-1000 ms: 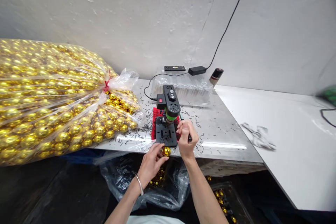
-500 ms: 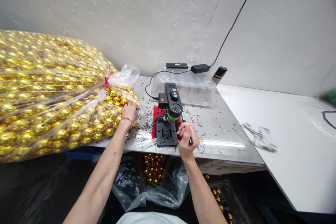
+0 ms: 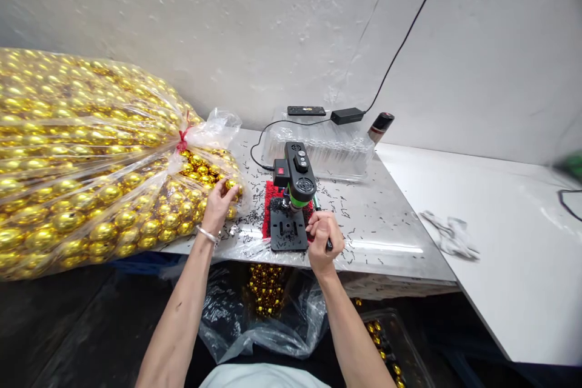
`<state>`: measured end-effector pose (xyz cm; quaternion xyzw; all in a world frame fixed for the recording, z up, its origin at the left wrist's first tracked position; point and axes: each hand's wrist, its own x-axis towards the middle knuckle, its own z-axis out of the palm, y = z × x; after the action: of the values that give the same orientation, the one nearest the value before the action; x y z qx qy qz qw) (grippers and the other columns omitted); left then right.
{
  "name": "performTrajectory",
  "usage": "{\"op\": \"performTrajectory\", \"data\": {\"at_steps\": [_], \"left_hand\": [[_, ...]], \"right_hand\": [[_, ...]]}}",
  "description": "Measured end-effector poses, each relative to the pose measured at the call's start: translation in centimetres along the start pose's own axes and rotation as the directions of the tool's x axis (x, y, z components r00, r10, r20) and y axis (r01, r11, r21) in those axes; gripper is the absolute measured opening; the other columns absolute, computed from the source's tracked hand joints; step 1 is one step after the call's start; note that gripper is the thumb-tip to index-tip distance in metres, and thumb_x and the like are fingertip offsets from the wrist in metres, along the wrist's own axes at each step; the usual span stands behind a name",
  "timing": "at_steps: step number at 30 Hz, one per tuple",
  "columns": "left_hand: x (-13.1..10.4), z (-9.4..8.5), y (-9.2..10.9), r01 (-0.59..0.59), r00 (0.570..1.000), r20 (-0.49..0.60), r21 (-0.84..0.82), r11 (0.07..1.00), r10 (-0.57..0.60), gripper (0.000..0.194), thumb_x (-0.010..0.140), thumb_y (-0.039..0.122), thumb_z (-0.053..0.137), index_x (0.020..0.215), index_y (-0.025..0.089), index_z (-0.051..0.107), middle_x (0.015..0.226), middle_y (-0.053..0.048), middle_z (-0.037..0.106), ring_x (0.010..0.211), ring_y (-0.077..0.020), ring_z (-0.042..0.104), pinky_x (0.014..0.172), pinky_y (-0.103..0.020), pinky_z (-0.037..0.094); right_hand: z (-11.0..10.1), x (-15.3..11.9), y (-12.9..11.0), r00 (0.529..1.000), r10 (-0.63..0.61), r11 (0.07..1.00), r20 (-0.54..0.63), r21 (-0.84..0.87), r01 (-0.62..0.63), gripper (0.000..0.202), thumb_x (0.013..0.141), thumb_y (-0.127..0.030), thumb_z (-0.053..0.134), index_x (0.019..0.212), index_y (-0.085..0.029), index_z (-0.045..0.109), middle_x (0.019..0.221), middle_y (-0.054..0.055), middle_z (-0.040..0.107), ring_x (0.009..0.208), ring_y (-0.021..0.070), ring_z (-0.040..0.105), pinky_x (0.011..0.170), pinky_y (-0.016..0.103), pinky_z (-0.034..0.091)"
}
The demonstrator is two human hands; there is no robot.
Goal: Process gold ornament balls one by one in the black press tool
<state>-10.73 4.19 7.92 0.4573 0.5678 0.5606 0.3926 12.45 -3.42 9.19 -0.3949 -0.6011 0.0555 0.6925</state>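
The left hand [image 3: 217, 205] is pinching a gold ball [image 3: 230, 183] at the open mouth of the big clear bag [image 3: 91, 157] lying on the table [image 3: 386, 236]. The right hand [image 3: 322, 236] is gripping the black lever [image 3: 328, 245] of the small press [image 3: 293, 194], just beside the bag. Black shavings [image 3: 359, 224] are lying scattered around.

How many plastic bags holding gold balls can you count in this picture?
2. One large tied bag lies on the table's left side; one open bag hangs below the table edge. More may be hidden under the table.
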Motion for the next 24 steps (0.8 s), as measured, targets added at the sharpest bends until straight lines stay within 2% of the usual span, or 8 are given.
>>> {"op": "performTrajectory", "data": {"at_steps": [2,3,5,8,12,16,21,24], "left_hand": [[-2.2,0.2,0.4,0.135,0.991,0.062,-0.388,0.912,-0.12,0.036,0.08,0.028,0.069,0.114,0.016,0.063,0.098,-0.005,0.068,0.084,-0.0151,0.066,0.07,-0.023,0.052],[-3.3,0.4,0.7,0.214,0.977,0.12,-0.501,0.839,-0.178,0.033,0.08,0.025,0.069,0.11,0.015,0.064,0.097,-0.005,0.069,0.081,-0.0129,0.066,0.067,-0.021,0.052],[-5.5,1.1,1.1,0.348,0.937,0.231,-0.615,0.707,-0.26,0.027,0.081,0.019,0.068,0.107,0.014,0.065,0.096,-0.005,0.07,0.076,-0.0107,0.067,0.063,-0.018,0.053],[-7.9,2.8,1.3,0.49,0.871,0.332,-0.634,0.599,-0.361,0.021,0.084,0.016,0.063,0.105,0.013,0.065,0.091,-0.006,0.072,0.072,-0.0116,0.069,0.06,-0.018,0.055],[-9.3,5.2,0.6,0.6,0.798,0.389,-0.593,0.538,-0.461,0.018,0.086,0.014,0.061,0.104,0.013,0.064,0.086,-0.007,0.073,0.072,-0.0141,0.072,0.059,-0.019,0.056],[-9.5,6.2,0.0,0.61,0.792,0.41,-0.558,0.563,-0.452,0.033,0.088,0.018,0.063,0.121,0.016,0.06,0.082,-0.003,0.071,0.059,-0.0084,0.067,0.049,-0.013,0.051],[-9.5,5.8,0.3,0.633,0.773,0.445,-0.58,0.512,-0.452,0.046,0.091,0.016,0.057,0.137,0.019,0.049,0.084,-0.003,0.07,0.079,-0.0167,0.073,0.067,-0.024,0.061],[-9.4,5.5,0.6,0.607,0.794,0.428,-0.602,0.519,-0.431,0.052,0.088,0.009,0.058,0.138,0.021,0.048,0.082,-0.001,0.07,0.074,-0.0132,0.072,0.065,-0.021,0.059]], "right_hand": [[0.0,0.0,0.0,1.0,-0.011,1.0,-0.012,0.01,0.011,0.03,0.094,-0.018,0.04,0.066,-0.02,0.049,0.065,-0.001,0.053,0.059,0.0118,0.053,0.054,0.027,0.041],[0.0,0.0,0.0,1.0,-0.013,1.0,-0.014,0.016,0.014,0.03,0.094,-0.017,0.04,0.066,-0.02,0.049,0.065,-0.001,0.053,0.059,0.0118,0.053,0.054,0.027,0.041],[0.1,0.0,0.0,1.0,-0.013,1.0,-0.01,0.027,0.014,0.029,0.094,-0.017,0.04,0.066,-0.02,0.049,0.065,-0.001,0.053,0.06,0.0118,0.053,0.055,0.027,0.041],[0.0,0.1,-0.1,1.0,-0.019,0.999,-0.004,0.033,0.019,0.03,0.094,-0.016,0.04,0.066,-0.02,0.049,0.066,-0.001,0.053,0.061,0.0117,0.053,0.056,0.027,0.041],[-0.1,0.2,-0.2,0.999,-0.029,0.999,0.022,0.016,0.028,0.03,0.094,-0.015,0.04,0.066,-0.02,0.05,0.066,-0.001,0.052,0.063,0.0122,0.054,0.058,0.027,0.041],[-0.2,0.3,-0.4,0.998,-0.047,0.999,0.038,0.005,0.047,0.03,0.094,-0.015,0.039,0.066,-0.02,0.049,0.066,0.0,0.053,0.066,0.0132,0.055,0.058,0.027,0.042],[-0.2,0.2,-0.3,0.998,-0.049,0.999,0.029,0.017,0.048,0.029,0.093,-0.013,0.04,0.066,-0.02,0.049,0.067,0.0,0.053,0.065,0.0127,0.054,0.056,0.027,0.042],[-0.2,0.2,-0.3,0.998,-0.059,0.998,0.029,0.003,0.059,0.03,0.093,-0.012,0.039,0.066,-0.02,0.048,0.067,0.0,0.053,0.065,0.0125,0.055,0.057,0.027,0.042]]}}
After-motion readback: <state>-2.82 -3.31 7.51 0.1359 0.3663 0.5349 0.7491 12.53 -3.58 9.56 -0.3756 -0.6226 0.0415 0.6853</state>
